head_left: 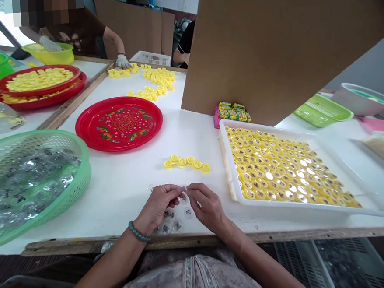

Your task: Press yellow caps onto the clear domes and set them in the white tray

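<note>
My left hand (161,204), with a green bead bracelet at its wrist, and my right hand (206,204) meet fingertip to fingertip above the table's near edge. Both are pinched closed; whatever sits between the fingertips is too small to make out. Under and between them lie several clear round discs (177,225) with small dark prints. Just beyond my fingers, a short curved row of yellow round pieces (182,162) rests on the white table (128,179). To the right, a white tray (282,205) holds many yellow pieces with shiny printed tops.
A green mesh basket (79,187) of clear discs stands at left, a red tray (118,123) beyond it. A cardboard panel (264,47) rises behind small colourful boxes (232,112). Across the table, a co-worker's gloved hand (122,62) touches yellow pieces (157,78). Stacked red trays (82,83) stand far left.
</note>
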